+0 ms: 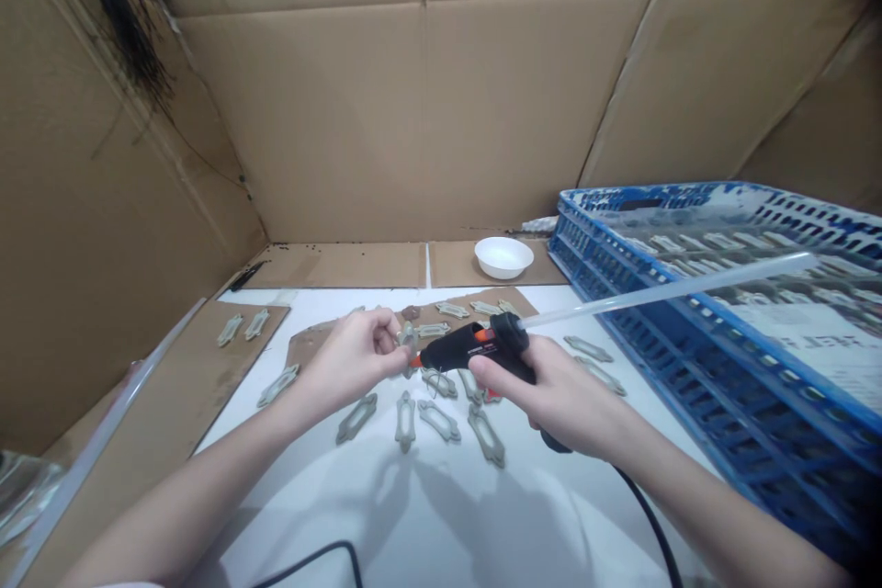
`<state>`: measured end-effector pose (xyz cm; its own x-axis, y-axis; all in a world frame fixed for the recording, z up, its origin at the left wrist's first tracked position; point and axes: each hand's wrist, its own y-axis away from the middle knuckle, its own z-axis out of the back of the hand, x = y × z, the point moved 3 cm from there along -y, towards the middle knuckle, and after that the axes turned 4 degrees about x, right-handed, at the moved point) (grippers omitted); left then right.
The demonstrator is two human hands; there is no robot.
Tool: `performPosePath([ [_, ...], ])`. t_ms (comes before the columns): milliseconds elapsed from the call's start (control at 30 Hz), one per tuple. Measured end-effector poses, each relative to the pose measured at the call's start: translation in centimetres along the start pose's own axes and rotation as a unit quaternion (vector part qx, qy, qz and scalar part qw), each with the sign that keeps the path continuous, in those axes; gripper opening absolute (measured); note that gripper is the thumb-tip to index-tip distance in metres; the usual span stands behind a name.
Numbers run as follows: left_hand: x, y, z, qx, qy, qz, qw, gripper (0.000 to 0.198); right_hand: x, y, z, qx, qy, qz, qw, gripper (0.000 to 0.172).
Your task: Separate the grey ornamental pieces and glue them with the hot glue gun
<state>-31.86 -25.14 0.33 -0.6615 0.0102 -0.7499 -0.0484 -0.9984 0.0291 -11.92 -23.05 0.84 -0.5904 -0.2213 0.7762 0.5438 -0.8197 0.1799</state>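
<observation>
Part (408, 337) pinched between left hand (355, 358) fingertips, held just above table (413, 514). Glue gun (475, 347) nozzle touches it from the right. Right hand (565, 400) wrapped tight around gun handle. Loose parts (441, 418) lie on table under both hands. Glue stick (661, 291) juts right, over blue crate (689, 367).

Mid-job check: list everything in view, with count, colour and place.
glue gun: one, black and orange, centre
glue stick: one, clear, jutting from the gun's back over the crate
held piece: one, grey-green, at the gun's nozzle
flat pieces: many, grey-green, spread on the table
bowl: one, white, far centre
crate: one, blue, right
cord: black, near right
table: white, below the hands
cardboard walls: brown, all around
left hand: pinching the held piece
right hand: gripping the glue gun
</observation>
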Motion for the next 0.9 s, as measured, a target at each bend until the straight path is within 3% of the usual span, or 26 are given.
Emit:
performPosePath([
  [300,-0.1,-0.2,-0.5,0.000,-0.028,-0.010,1.000,0.009,0.9,0.5,-0.3,-0.014,0.092,0.084,0.992,0.038],
  [733,0.0,-0.2,-1.2,-0.022,-0.042,-0.006,0.999,0.009,0.7,0.4,-0.4,-0.001,0.113,0.085,0.990,0.039],
  [900,-0.4,0.2,0.2,-0.066,0.012,0.000,0.998,0.009,0.3,0.1,0.1,-0.014,0.167,0.060,0.984,0.036],
])
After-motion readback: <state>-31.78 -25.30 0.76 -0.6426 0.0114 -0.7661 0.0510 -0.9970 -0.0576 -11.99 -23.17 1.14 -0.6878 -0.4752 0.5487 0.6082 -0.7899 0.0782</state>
